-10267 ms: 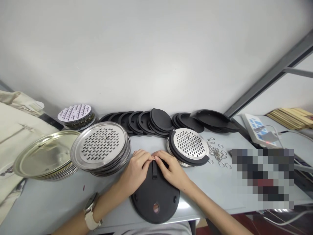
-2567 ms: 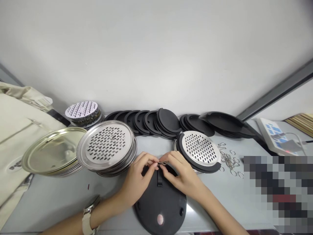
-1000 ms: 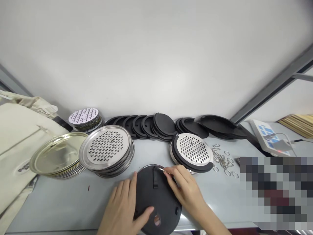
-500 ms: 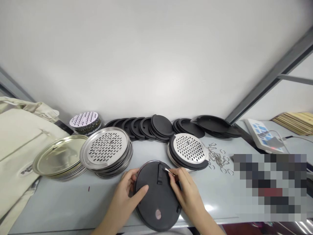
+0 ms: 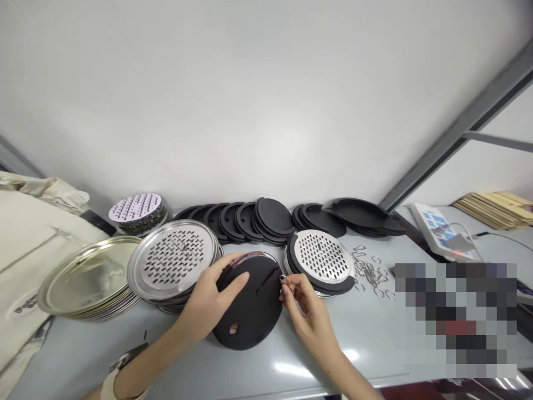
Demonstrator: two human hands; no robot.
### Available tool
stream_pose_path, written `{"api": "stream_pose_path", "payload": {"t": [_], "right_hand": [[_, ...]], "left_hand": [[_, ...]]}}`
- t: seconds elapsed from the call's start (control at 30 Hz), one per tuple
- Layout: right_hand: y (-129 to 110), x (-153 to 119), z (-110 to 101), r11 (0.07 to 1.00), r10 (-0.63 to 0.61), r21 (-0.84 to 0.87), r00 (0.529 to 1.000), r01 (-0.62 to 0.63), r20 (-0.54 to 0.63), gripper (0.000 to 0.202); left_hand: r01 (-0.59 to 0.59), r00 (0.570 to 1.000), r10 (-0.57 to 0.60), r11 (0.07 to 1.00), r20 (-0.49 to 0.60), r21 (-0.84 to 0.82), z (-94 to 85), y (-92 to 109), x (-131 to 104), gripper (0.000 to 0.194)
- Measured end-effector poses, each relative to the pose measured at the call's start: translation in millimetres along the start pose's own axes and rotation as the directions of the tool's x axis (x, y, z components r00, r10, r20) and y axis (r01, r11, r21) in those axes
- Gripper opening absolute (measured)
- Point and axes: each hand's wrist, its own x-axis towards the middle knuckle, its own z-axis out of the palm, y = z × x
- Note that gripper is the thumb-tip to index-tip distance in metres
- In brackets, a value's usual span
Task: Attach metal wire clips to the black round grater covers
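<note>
A round black disc (image 5: 254, 311) with a small hole in its face is tilted above the table. My left hand (image 5: 219, 294) grips its left edge, thumb lying across the face and fingers behind. A short black strap (image 5: 268, 282) stands near the disc's upper right. Beside that edge, my right hand (image 5: 308, 311) pinches a small shiny metal clip (image 5: 282, 277) between thumb and fingers; I cannot tell whether it touches the strap. Behind my right hand sits a perforated silver grater plate (image 5: 322, 255) in a black holder, on a stack.
Left stand stacked metal grater plates (image 5: 177, 261), gold-toned trays (image 5: 89, 278) and small perforated discs (image 5: 135, 208). Black holders (image 5: 272, 216) line the wall. Loose metal rings and clips (image 5: 368, 269) lie at right, before a white power strip (image 5: 441, 230) and wooden boards (image 5: 493, 211).
The black disc has been lifted and turned, moving left and away from me with my left hand. My right hand has shifted slightly, still pinching the clip.
</note>
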Motion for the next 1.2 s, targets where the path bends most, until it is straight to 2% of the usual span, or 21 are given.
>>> {"api": "stream_pose_path", "payload": {"t": [0.1, 0.23, 0.4, 0.57, 0.8, 0.93, 1.0, 1.13, 1.2], "right_hand": [[0, 2, -3, 1.000, 0.001, 0.005, 0.997, -0.001, -0.080, 0.011], [0, 3, -8, 0.994, -0.023, -0.109, 0.990, 0.008, -0.140, 0.016], [6, 2, -10, 0.951, -0.107, -0.293, 0.994, 0.096, -0.020, 0.030], [14, 1, -12, 0.925, -0.124, -0.341, 0.982, 0.166, 0.143, 0.040], [2, 3, -16, 0.938, -0.022, -0.325, 0.958, 0.119, 0.287, 0.042], [-3, 2, -16, 0.957, 0.044, -0.287, 0.966, 0.033, 0.256, 0.022], [-2, 1, -15, 0.965, 0.031, -0.261, 0.969, 0.035, 0.244, 0.012], [5, -3, -15, 0.959, 0.027, -0.282, 0.980, 0.030, 0.195, 0.009], [7, -4, -14, 0.957, 0.037, -0.289, 0.983, 0.017, 0.179, 0.009]], "left_hand": [[0.024, 0.999, -0.024, 1.000, -0.025, -0.006, 3.8, -6, -5, 0.030], [0.042, 0.999, -0.042, 0.997, 0.001, -0.068, 15.5, -15, -13, 0.030], [0.129, 0.989, -0.118, 0.982, 0.085, -0.140, 23.6, -25, -15, 0.033], [0.265, 0.963, -0.249, 0.942, 0.100, -0.208, 25.3, -38, -18, 0.032], [0.375, 0.926, -0.375, 0.891, 0.049, -0.258, 28.8, -51, -17, 0.031], [0.400, 0.911, -0.412, 0.868, 0.022, -0.294, 29.0, -50, -16, 0.030], [0.443, 0.887, -0.462, 0.839, 0.016, -0.316, 28.1, -47, -16, 0.030], [0.562, 0.810, -0.583, 0.744, 0.061, -0.361, 26.7, -43, -17, 0.038], [0.592, 0.785, -0.614, 0.707, 0.080, -0.386, 26.8, -44, -17, 0.041]]}}
